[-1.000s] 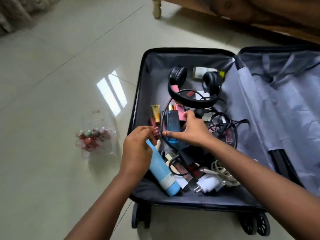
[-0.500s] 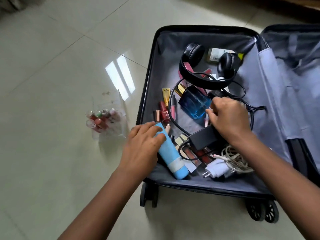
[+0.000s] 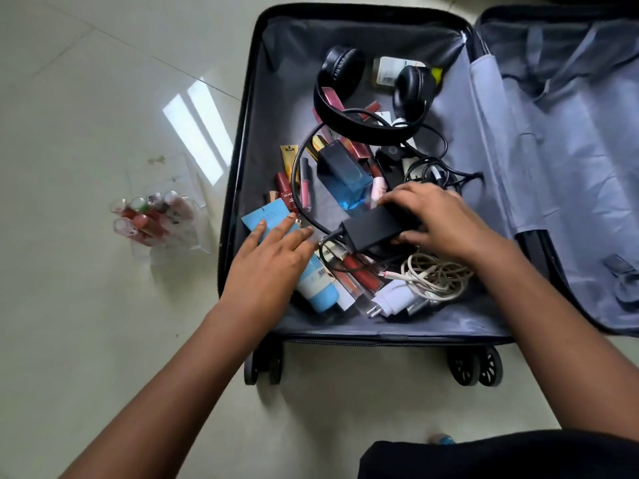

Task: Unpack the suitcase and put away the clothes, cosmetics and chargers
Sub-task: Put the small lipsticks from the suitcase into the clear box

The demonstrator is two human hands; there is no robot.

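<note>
An open black suitcase [image 3: 238, 140] lies on the floor with cosmetics and chargers in its left half. My right hand [image 3: 439, 219] grips a black charger brick [image 3: 371, 229] near the middle. My left hand [image 3: 269, 257] rests flat, fingers apart, on a light blue tube [image 3: 318, 285]. A blue perfume bottle [image 3: 345, 174], lip glosses [image 3: 306, 184], black headphones [image 3: 363, 98], a white plug [image 3: 392, 300] and a coiled white cable [image 3: 435, 274] lie around them.
A clear plastic organiser [image 3: 152, 219] with several small lip tubes stands on the tiled floor left of the suitcase. The suitcase's right half [image 3: 570, 150] shows only grey lining and straps. Wheels [image 3: 473, 368] point towards me.
My right hand dropped the blue perfume bottle, moved right and down, and closed on the black charger brick. My left hand slid along the blue tube and flattened. The camera tilted down.
</note>
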